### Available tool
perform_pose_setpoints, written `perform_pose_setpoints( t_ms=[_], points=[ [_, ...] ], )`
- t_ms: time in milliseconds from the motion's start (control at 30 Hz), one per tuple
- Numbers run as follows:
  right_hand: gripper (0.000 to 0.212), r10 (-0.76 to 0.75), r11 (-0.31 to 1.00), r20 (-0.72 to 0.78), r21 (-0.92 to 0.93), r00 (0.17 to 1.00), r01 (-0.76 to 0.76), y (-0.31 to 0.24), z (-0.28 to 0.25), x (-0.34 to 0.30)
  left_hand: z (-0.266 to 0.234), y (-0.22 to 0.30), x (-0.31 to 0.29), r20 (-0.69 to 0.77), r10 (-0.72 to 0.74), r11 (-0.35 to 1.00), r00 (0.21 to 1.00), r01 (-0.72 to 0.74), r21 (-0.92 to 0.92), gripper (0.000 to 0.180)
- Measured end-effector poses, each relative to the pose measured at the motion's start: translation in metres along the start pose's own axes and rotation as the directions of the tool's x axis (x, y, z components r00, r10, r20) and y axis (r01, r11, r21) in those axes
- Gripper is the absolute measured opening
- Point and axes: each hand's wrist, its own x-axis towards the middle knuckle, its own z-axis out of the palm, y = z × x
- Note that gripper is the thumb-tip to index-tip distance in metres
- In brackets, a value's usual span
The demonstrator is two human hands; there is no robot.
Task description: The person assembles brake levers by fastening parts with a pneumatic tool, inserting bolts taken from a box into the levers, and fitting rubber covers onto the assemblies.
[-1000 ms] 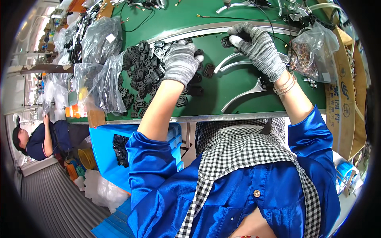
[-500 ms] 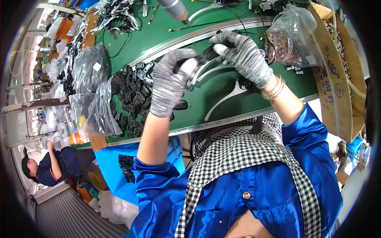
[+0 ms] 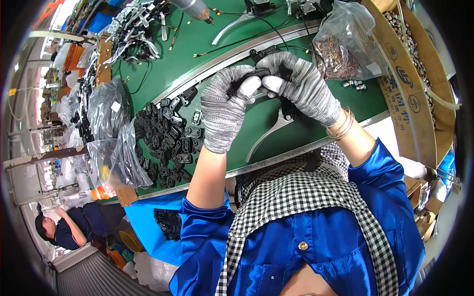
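My left hand (image 3: pixel 224 108) and my right hand (image 3: pixel 307 89), both in grey knitted gloves, meet above the green bench. Finger and thumb of the left are closed on a small black plastic piece (image 3: pixel 256 74). The right hand's fingertips pinch against its other end, with a black brake lever bracket (image 3: pixel 266 51) and its cable just beyond them. How the piece and bracket join is hidden by the gloves. Below the right hand lies a silver brake lever (image 3: pixel 269 134) with a black clamp. Left of my left hand spreads a heap of small black plastic pieces (image 3: pixel 165 138).
A powered screwdriver (image 3: pixel 195 9) hangs above the far side. Levers with cables (image 3: pixel 138 29) pile at the far left. A clear bag of copper rings (image 3: pixel 340 56) and a cardboard box (image 3: pixel 402 89) of metal parts stand right. Another person (image 3: pixel 76 224) is at far left.
My hands have come together, the left moving right with the black piece to meet the right hand. The silver blade that showed between them is now hidden. The whole view has shifted slightly.
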Motion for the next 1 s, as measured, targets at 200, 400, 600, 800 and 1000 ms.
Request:
perform_pose_setpoints(
  t_ms=[200,400,600,800,1000],
  points=[
    [0.028,-0.555,0.737,0.126,-0.385,0.822,0.556,-0.003,-0.023,-0.004,0.011,0.012,-0.011,0.135,-0.22,0.835,0.966,0.259,-0.486,0.024],
    [0.027,-0.271,0.961,-0.012,-0.068,0.962,0.27,-0.012,-0.027,-0.025,0.025,0.018,-0.02,0.029,-0.01,0.986,1.0,0.015,-0.165,0.02],
    [0.024,0.105,0.986,-0.048,0.132,0.993,-0.098,-0.016,-0.031,-0.037,0.038,0.008,-0.02,0.016,0.095,0.994,0.995,-0.096,0.056,0.02],
    [0.023,0.097,0.985,-0.07,0.148,0.993,-0.086,-0.01,-0.03,-0.038,0.041,0.003,-0.027,0.081,0.007,0.997,0.997,0.0,-0.075,0.03],
    [0.022,0.069,0.973,-0.174,-0.205,0.982,-0.105,-0.01,-0.046,-0.035,0.036,-0.016,-0.029,0.045,0.094,0.957,0.995,-0.103,0.272,0.03]
  ],
)
